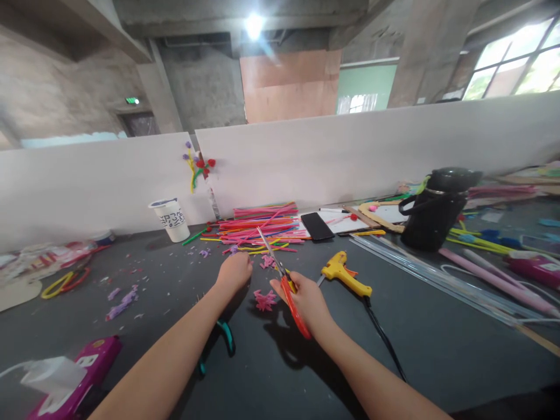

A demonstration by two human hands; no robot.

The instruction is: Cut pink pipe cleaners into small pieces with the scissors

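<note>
My right hand (306,300) is closed around the red handles of a pair of scissors (280,274), whose blades point up and away toward a pile of coloured pipe cleaners (258,227). My left hand (235,272) is curled with its fingers down on the dark table near small purple scraps; what it holds is hidden. A pink fuzzy flower shape (265,300) lies on the table between my hands.
A yellow glue gun (343,273) with a black cord lies right of my hands. A black phone (317,226), a white paper cup (171,219), a black kettle (435,210), teal-handled pliers (225,341) and a magenta box (83,370) are around. White partition boards (350,151) stand behind.
</note>
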